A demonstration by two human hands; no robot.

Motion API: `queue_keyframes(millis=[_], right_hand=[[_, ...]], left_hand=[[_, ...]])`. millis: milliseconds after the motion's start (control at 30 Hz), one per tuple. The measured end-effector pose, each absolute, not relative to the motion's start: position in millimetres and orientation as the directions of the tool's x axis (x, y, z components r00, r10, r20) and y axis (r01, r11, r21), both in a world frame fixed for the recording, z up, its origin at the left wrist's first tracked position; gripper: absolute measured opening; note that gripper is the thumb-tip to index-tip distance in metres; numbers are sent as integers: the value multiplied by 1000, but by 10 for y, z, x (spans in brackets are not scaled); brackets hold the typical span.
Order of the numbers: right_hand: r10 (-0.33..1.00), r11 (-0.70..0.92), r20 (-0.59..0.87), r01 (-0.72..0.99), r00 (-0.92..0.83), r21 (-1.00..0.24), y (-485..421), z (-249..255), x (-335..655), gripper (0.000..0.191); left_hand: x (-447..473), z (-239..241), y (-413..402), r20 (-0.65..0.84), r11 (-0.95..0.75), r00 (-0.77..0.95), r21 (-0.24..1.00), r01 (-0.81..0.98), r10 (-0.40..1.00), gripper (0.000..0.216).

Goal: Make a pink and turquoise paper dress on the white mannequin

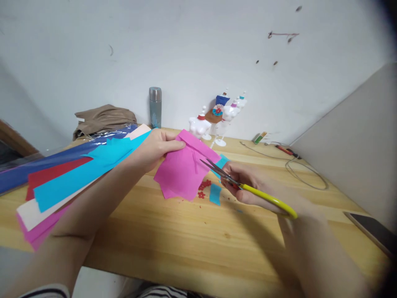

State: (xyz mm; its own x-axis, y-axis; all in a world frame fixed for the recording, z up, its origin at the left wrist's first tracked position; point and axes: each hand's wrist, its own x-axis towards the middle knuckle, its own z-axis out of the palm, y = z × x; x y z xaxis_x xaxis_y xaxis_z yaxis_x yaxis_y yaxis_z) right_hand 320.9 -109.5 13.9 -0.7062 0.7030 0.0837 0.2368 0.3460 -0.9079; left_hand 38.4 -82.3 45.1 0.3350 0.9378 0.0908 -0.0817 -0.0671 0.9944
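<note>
My left hand (156,149) is closed, with thumb and fingers pinching the upper edge of a pink sheet (178,176). Thin paper or cloth, I cannot tell which; it hangs over the table with a folded strip along its top. My right hand (243,182) is wrapped round yellow-handled scissors (263,195). Their blades point left and lie in front of the sheet's right side, slightly apart. Below the hands, small red flower shapes (201,194) and a blue scrap (215,194) rest on the wood. Another blue piece (221,162) shows partly behind the blades.
Blue, red, white and pink strips (93,165) lie at left, partly under my forearm. Behind stand white mannequin figures (198,125) with coloured trims and a flask (155,107). Brown cloth (105,118) sits back left; a cable (305,176) and dark flat device (372,231) lie right.
</note>
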Motion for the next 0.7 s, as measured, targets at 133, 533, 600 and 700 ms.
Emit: queue_keyframes(millis=[133, 533, 600, 700], right_hand=[[720, 365, 116, 232, -684, -902, -1090, 160, 3119, 53], [718, 286, 75, 195, -692, -938, -1102, 139, 3061, 51], [726, 247, 48, 195, -686, -949, -1090, 109, 3078, 52], [726, 227, 36, 190, -687, -955, -1070, 90, 3095, 52]], left_hand=[[423, 445, -855, 56, -50, 324, 998, -27, 944, 12], [548, 384, -909, 18, -24, 317, 1000, 14, 948, 12], [557, 374, -908, 16, -25, 315, 999, 25, 949, 10], [560, 361, -896, 22, -35, 315, 999, 36, 949, 12]])
